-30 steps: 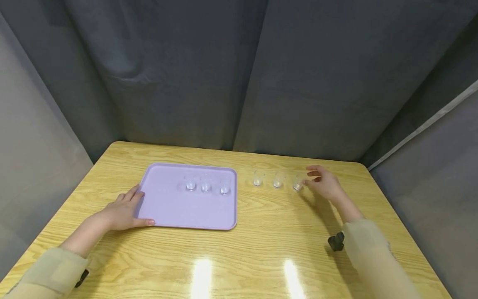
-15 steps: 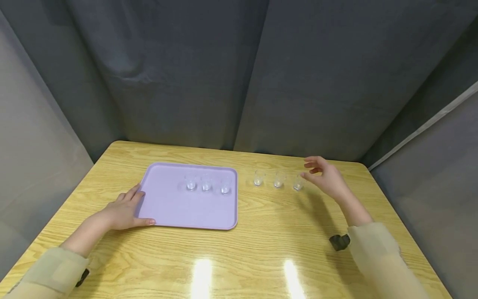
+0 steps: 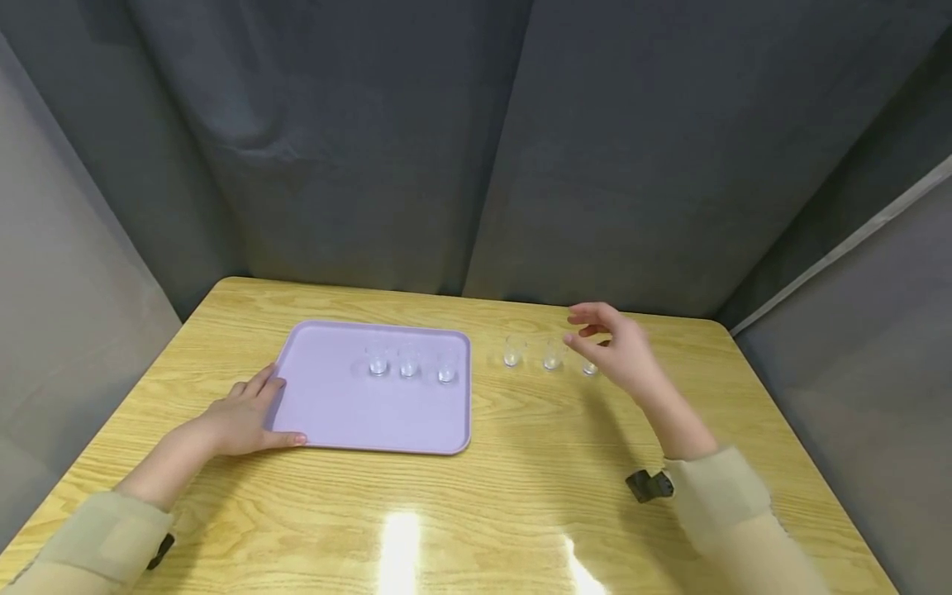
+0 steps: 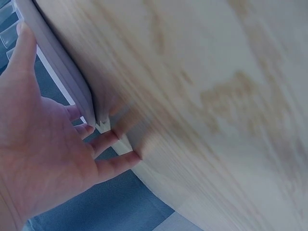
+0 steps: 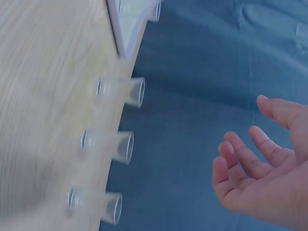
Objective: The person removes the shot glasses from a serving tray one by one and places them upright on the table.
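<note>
My left hand (image 3: 241,417) rests at the near left corner of a lilac tray (image 3: 349,417), fingers spread along its left edge and thumb on its front rim. In the left wrist view, the fingertips reach the wood beside the tray edge. Three small clear glasses stand upright on the tray, among them a left one (image 3: 378,365). To the tray's right, three more stand in a row: a left glass (image 3: 512,354), a middle glass (image 3: 552,356) and a right glass (image 5: 96,204). Above this row hovers my right hand (image 3: 613,347), fingers loosely bent, holding nothing, partly covering the right glass.
A pale wooden table (image 3: 521,496) carries everything. Dark grey curtains (image 3: 372,165) hang directly behind its back edge, and lighter panels stand at both sides. A black device (image 3: 649,486) sits at the right cuff.
My right hand has lifted away from the right glass and moved left over the row. The right glass stays standing on the table. My left hand and the tray keep their place.
</note>
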Available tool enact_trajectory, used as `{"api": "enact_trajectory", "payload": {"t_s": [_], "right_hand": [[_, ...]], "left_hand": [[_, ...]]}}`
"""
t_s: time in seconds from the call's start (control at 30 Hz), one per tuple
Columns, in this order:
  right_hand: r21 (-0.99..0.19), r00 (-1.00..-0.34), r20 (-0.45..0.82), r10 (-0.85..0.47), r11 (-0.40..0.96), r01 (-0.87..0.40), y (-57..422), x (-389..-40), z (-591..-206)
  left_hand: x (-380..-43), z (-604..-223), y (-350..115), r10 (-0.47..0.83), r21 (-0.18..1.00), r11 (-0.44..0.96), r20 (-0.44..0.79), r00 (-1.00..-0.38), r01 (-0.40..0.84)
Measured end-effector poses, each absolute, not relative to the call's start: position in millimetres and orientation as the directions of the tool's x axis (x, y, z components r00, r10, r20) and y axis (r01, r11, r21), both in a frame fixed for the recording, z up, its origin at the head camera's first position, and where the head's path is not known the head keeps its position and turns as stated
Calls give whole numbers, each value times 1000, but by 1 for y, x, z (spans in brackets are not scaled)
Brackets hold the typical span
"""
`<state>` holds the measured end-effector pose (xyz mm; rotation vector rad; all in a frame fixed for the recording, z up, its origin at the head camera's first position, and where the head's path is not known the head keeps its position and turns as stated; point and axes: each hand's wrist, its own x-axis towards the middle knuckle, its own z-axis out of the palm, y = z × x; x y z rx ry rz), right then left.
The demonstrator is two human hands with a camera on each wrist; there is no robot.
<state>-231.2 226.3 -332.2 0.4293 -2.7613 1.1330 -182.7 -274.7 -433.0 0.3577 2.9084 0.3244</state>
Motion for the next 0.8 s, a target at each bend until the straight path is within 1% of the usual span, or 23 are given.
{"api": "enact_trajectory", "payload": {"t_s": [0.17, 0.37, 0.47, 0.63, 0.8], "right_hand": [[-696, -950, 223, -216, 647, -311, 206, -226, -334], [-729, -954, 191, -231, 618, -295, 184, -222, -339], [-739, -953, 187, -240, 605, -297, 174, -222, -342], [-773, -948, 177, -263, 559, -300, 158, -226, -347], [-811, -954, 133, -268, 523, -260, 145, -235, -354]], "left_hand": [[-182, -431, -274, 256, 236, 948, -170, -952, 213], [-186, -443, -281, 258, 242, 946, -160, -953, 215], [-185, -439, -279, 259, 246, 945, -162, -952, 215], [-183, -435, -276, 265, 259, 940, -153, -952, 220], [-185, -438, -278, 252, 245, 947, -160, -954, 209]]}}
